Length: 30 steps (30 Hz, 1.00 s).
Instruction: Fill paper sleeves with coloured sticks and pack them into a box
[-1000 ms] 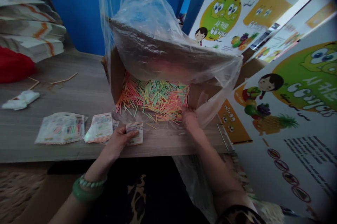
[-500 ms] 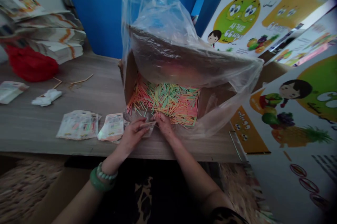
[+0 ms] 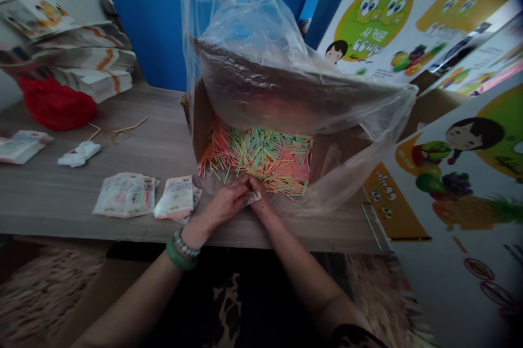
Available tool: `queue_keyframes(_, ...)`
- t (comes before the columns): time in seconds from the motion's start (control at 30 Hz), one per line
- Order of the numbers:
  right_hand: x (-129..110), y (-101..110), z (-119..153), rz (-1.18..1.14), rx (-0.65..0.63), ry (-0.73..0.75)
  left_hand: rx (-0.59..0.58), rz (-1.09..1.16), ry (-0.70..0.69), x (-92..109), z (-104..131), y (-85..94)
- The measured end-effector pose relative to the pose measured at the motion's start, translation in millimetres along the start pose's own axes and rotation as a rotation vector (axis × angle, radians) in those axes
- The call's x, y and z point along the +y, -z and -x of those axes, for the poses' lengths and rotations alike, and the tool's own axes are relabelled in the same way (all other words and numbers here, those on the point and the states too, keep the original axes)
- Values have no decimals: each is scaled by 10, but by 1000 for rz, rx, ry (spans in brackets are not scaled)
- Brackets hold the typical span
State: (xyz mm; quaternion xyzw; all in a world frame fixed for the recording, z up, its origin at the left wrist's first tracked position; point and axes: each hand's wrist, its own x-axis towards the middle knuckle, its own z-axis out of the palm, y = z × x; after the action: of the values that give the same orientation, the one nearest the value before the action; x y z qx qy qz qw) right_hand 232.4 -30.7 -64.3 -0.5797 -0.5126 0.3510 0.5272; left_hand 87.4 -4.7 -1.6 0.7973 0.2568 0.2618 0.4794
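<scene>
The posters (image 3: 408, 26) on the right carry a green round badge with cartoon eyes and white script that is too blurred and tilted to read; the same badge, a drawn child and a cluster of fruit show again on a second sheet (image 3: 469, 163) nearer the camera. The small packets on the table have print too, but it is too small to make out.

Both hands meet at the front edge of the wooden table (image 3: 134, 146), just before the open cardboard box (image 3: 200, 119). The left hand (image 3: 226, 203) and the right hand (image 3: 256, 201) pinch one small packet (image 3: 254, 197) between them, fingers closed on it, the two hands touching. The packet sits right at the edge of the heap of coloured sticks (image 3: 261, 154), pink, green, yellow and orange, too many to count, spilling from the box under a clear plastic bag (image 3: 261, 65).

Left of the hands lie two piles of packets (image 3: 126, 194) (image 3: 176, 198), another packet (image 3: 22, 144) at the far left, one crumpled white scrap (image 3: 79, 153), one red cloth (image 3: 55, 103) and a stack of folded cartons (image 3: 81, 59). The left wrist wears two green bracelets (image 3: 182, 250)
</scene>
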Motion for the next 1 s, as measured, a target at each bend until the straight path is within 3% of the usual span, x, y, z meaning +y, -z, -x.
queue_keyframes(0.07, -10, 12, -8, -9, 1, -20, 133, 99, 50, -4, 39, 19)
queue_keyframes(0.17, -23, 51, -13, -43, 37, -73, 378, 382, 248, -27, 92, 52)
queue_keyframes(0.23, -28, 77, -9, -88, 32, -111, 436, 582, 402, -35, 122, 65)
queue_keyframes(0.37, -55, 109, 5, -14, 38, -89, 451, 759, 517, -14, 165, 67)
queue_keyframes(0.53, -145, 112, 49, 172, 17, -9, 386, 739, 527, 25, 198, 94)
queue_keyframes(0.7, -213, 142, 90, 301, -103, -8, 422, 726, 521, -5, 238, 129)
queue_keyframes(0.83, -347, 190, 53, 181, -10, 0, 370, 637, 485, -55, 272, 129)
queue_keyframes(1.0, -774, 195, -14, -218, 108, 75, 325, 381, 444, -51, 296, 131)
